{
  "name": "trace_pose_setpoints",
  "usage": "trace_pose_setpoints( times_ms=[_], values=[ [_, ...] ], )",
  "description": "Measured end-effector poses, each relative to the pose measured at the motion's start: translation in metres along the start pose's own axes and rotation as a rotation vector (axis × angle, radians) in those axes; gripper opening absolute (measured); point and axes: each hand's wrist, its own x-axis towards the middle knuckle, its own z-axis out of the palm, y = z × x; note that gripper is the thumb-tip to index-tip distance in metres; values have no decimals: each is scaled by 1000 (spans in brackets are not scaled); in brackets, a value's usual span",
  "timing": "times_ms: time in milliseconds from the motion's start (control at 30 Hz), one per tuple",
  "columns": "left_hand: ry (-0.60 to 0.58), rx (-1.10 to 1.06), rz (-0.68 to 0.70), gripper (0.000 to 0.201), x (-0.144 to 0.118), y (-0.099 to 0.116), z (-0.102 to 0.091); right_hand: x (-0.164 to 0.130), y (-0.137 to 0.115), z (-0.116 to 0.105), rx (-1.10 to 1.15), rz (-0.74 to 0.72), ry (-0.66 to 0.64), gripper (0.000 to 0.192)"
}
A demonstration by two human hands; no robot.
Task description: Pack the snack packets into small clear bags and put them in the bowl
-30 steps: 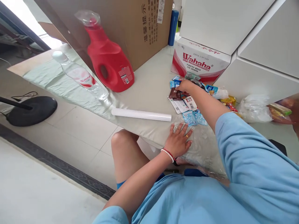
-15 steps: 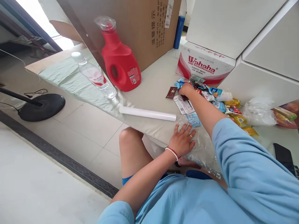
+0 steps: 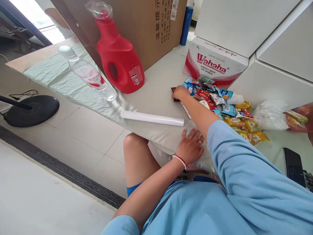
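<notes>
Pressing flat with fingers spread, the left hand [image 3: 191, 147] lay on one clear plastic bag [image 3: 207, 156] at the table's [image 3: 156, 94] near edge. The right hand [image 3: 180, 93] reached across, fingers curled down onto one dark brown packet [image 3: 174, 90] at the left fringe of the snack pile [image 3: 225, 109]; whether they pinched it could not be told. The pile held too many overlapping packets to count. Elsewhere on the table: one white roll [image 3: 152, 118], one red detergent jug [image 3: 117, 55], one water bottle [image 3: 86, 73], one Wahaha carton [image 3: 213, 63], one phone [image 3: 294, 166].
</notes>
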Motion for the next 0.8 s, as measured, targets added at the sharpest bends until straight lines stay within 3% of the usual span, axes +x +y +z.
trace_pose_setpoints(
  times_ms=[67, 133, 200, 267, 400, 467, 533, 633, 700, 800],
  values=[
    [5, 4, 3, 51, 0, 0, 0, -17, 11, -11, 39, -23, 20, 42],
    [10, 10, 1, 53, -1, 1, 0, -49, 34, -22, 160, -135, 83, 38],
    [14, 9, -1, 53, -1, 1, 1, -95, 70, -29, 391, -306, 139, 38],
    [17, -2, -4, 53, 0, 1, 1, -149, 115, -27, 681, -357, 52, 46],
    [20, -31, -8, 54, 1, 0, 0, -244, 208, -2, 1025, -22, -266, 62],
    [15, -36, -12, 56, 1, 0, -1, -275, 247, 15, 1070, 156, -297, 67],
    [8, -36, -13, 59, 0, 0, -3, -294, 278, 28, 1089, 272, -240, 69],
    [-15, -25, -12, 64, 0, 0, -4, -304, 309, 33, 1045, 318, -144, 67],
    [-38, -7, -15, 65, 0, 1, -4, -301, 316, 27, 948, 259, -117, 64],
    [-66, 18, -16, 67, 1, 1, -5, -290, 304, 14, 703, 31, -61, 60]
  ],
)
